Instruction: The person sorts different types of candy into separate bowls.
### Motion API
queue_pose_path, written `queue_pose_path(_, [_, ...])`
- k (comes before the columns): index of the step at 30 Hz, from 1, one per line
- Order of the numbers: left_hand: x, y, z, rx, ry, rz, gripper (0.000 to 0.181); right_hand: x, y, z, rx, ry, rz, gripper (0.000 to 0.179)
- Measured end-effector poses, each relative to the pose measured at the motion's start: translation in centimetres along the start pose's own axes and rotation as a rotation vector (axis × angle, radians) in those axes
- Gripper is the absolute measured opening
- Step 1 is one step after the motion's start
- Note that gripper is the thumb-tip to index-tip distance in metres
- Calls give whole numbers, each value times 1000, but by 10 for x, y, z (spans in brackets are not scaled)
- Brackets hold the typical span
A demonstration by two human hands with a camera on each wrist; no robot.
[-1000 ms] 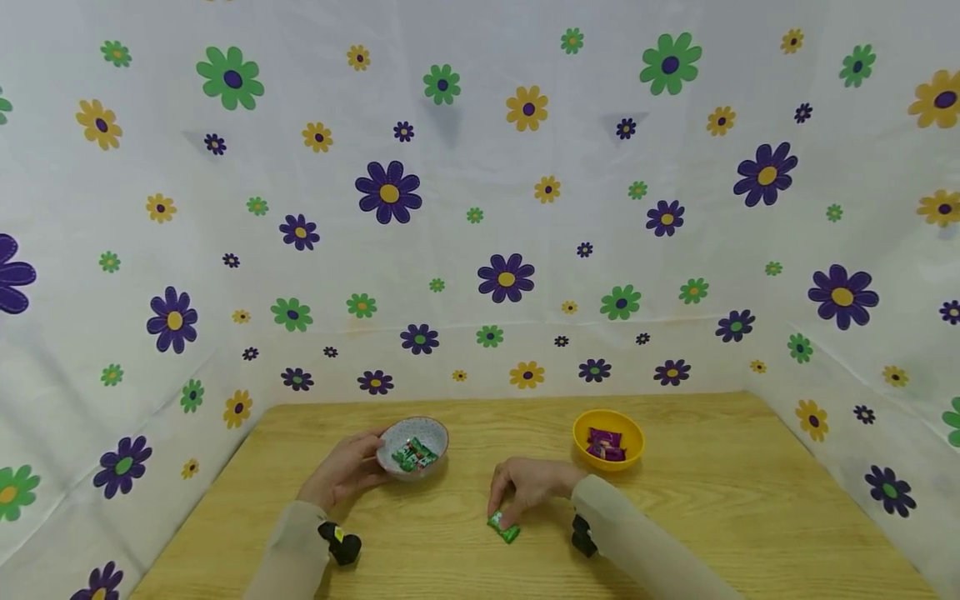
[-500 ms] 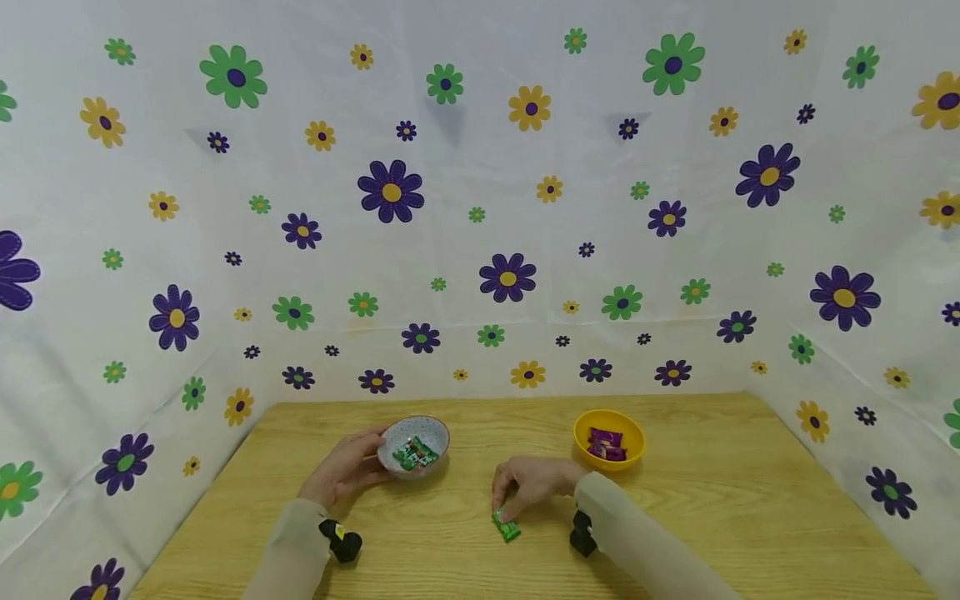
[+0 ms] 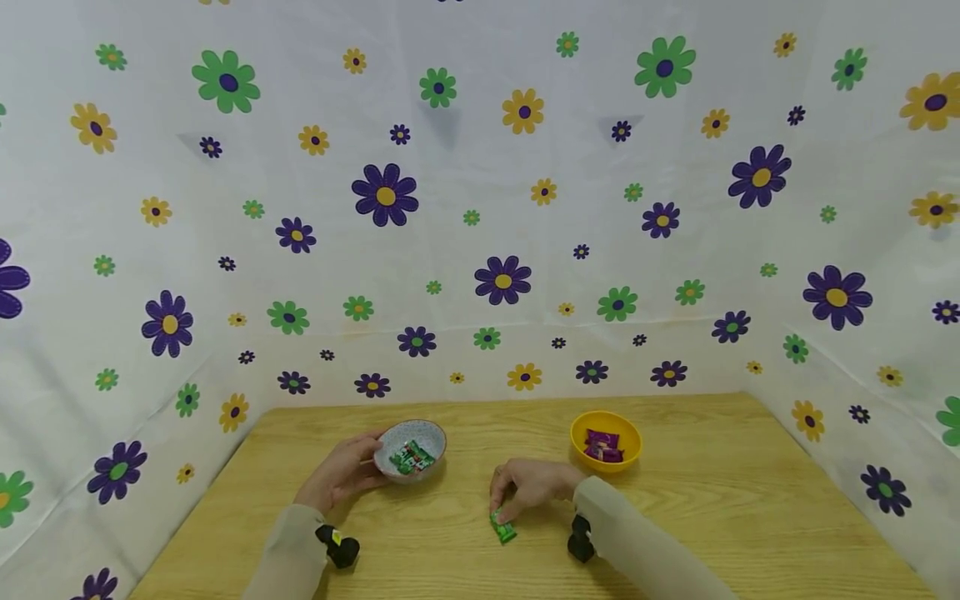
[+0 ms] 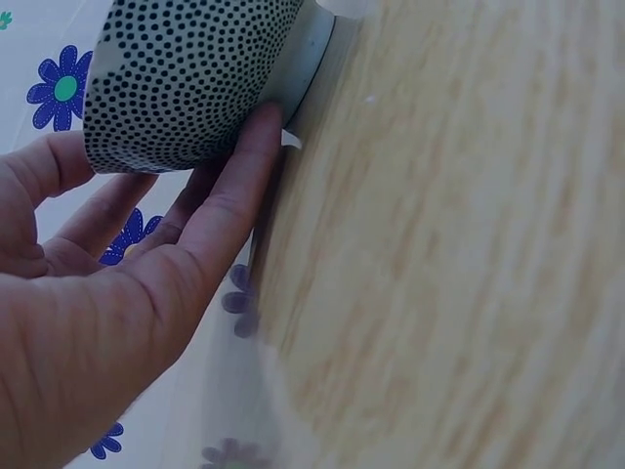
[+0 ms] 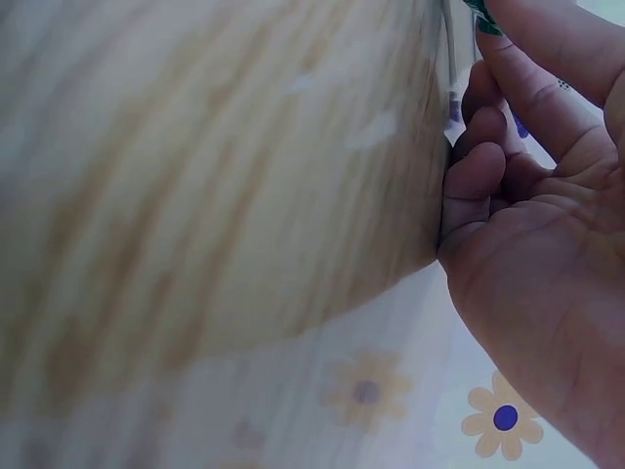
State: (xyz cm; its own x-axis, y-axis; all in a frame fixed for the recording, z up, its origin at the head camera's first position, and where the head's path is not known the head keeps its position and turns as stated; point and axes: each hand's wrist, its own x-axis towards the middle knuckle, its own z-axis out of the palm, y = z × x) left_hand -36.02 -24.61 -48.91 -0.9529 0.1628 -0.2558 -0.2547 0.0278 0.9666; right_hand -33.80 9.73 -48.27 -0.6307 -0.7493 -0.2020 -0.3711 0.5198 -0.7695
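My left hand (image 3: 341,477) holds a speckled bowl (image 3: 426,430) by its left side, thumb at the rim. In the left wrist view, the fingers (image 4: 229,210) reach along the dotted outer wall of the bowl (image 4: 195,83) to near its foot. Several green-wrapped candies (image 3: 412,458) lie inside it. To the right, my right hand (image 3: 536,483) pinches another green-wrapped candy (image 3: 504,533) between thumb and fingertips, low at the tabletop. Only a sliver of that candy (image 5: 485,21) shows in the right wrist view, where the other fingers (image 5: 479,176) are curled by the table.
A yellow bowl (image 3: 611,467) with purple-wrapped candies (image 3: 603,447) stands at the back right, beyond my right forearm. The wooden table (image 3: 720,475) ends at a flower-printed sheet (image 3: 450,167) behind and on both sides. Each wrist wears a black device (image 3: 339,547).
Both hands stay nearly in place. The green candy under my right fingers has turned slightly, its lower end shifting a little. The head view has shifted slightly.
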Motion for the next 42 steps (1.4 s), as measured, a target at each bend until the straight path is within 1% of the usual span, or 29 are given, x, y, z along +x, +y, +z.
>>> queue_pose_path(2, [-1, 0, -1, 6, -3, 8, 51, 2, 1, 0, 13, 10, -2, 4])
queue_pose_path(7, [-3, 0, -1, 5, 14, 17, 49, 6, 3, 2, 29, 36, -18, 4])
queue_pose_path(13, [-4, -2, 1, -38, 10, 8, 50, 6, 2, 2, 127, 69, -46, 4])
queue_pose_path(16, [-3, -5, -1, -33, 8, 11, 50, 6, 0, 1, 159, 98, -56, 6])
queue_pose_path(20, [-2, -6, -1, -23, 27, 20, 49, 11, -2, -1, 192, 150, -62, 9])
queue_pose_path(23, [-1, -5, -1, -26, 31, 23, 49, 16, -2, -1, 250, 192, -52, 11])
queue_pose_path(28, [-1, -6, -2, -14, 12, 20, 49, 25, -1, 3, 356, 244, -23, 16])
queue_pose_path(35, [-1, -5, 0, -28, -2, 24, 50, 35, -1, 5, 480, 331, -21, 21])
queue_pose_path(39, [-2, -5, 0, -31, 8, 30, 48, 43, -7, 8, 556, 390, 4, 28])
queue_pose_path(42, [-2, -5, 0, -31, 11, 29, 48, 49, -16, 11, 608, 427, 0, 30])
